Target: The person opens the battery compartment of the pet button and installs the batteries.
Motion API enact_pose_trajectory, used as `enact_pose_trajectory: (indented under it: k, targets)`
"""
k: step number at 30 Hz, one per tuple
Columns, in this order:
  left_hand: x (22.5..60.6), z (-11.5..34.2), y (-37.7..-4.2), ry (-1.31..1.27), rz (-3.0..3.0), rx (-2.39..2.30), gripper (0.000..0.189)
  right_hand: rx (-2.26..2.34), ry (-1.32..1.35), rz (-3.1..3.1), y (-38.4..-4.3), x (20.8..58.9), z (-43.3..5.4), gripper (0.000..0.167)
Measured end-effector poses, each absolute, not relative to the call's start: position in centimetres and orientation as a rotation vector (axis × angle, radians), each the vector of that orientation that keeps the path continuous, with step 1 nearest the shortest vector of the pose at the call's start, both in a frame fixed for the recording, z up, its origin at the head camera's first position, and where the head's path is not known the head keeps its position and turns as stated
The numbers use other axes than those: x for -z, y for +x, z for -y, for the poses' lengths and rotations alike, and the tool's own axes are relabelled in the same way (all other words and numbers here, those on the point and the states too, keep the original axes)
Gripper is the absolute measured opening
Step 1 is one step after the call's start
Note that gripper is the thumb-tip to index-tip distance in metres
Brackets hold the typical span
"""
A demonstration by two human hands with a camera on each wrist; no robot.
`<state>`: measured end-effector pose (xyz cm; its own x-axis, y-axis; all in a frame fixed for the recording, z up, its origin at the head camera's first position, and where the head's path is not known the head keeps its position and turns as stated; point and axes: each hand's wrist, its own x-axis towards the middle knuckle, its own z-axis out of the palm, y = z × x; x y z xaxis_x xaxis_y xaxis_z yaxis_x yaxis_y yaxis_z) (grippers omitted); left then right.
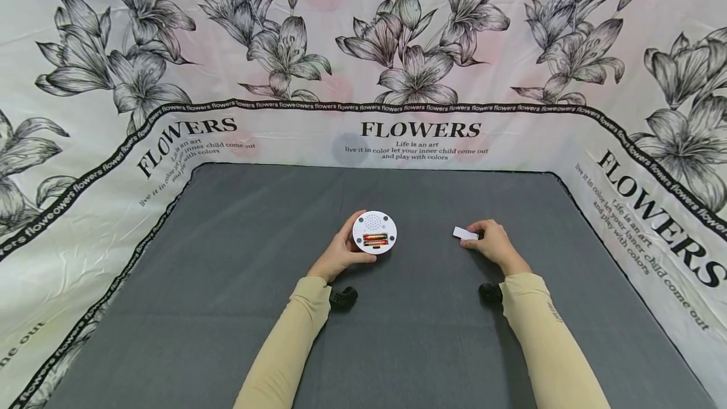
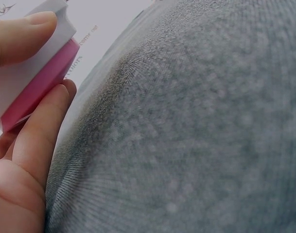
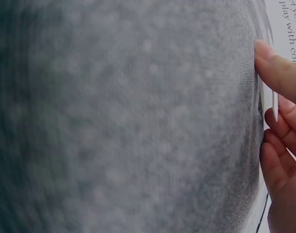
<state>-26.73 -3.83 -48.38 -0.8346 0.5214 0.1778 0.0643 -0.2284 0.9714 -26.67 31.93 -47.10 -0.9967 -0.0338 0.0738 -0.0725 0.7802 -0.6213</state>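
My left hand (image 1: 341,251) grips a round white device (image 1: 375,219) by its edge, thumb at the near side and fingers round the far side. Its back faces up, showing speaker holes, small dark feet and an uncovered battery compartment with two orange-and-black batteries (image 1: 375,240). A pink part (image 2: 41,87) of the device shows under its white body in the left wrist view. Off to the right, my right hand (image 1: 495,246) pinches a small flat white battery cover (image 1: 464,233) between thumb and fingers. The cover appears edge-on in the right wrist view.
Grey cloth (image 1: 420,333) covers the table beneath both hands. A white floral cloth (image 1: 420,137) printed with "FLOWERS" rises at the back and both sides. Black wrist-worn devices (image 1: 344,298) sit by the cuffs of the pale yellow sleeves (image 1: 284,346).
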Motion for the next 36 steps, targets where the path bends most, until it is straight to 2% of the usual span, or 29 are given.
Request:
enact_pose_trajectory:
  k: [10,28,36]
  targets:
    - [48.3,3.8,-26.8,0.700,-1.707,-2.138,0.099,-1.037,0.120,2.875,-26.5,47.3,-31.3,0.037]
    - [48.3,3.8,-26.6,0.690,-1.747,-2.135,0.099,-1.315,0.337,2.699,-25.7,46.0,-22.6,0.039]
    - [48.5,3.8,-26.8,0.720,-1.719,-2.135,0.097,-1.274,0.549,2.672,-25.2,44.9,-19.2,0.037]
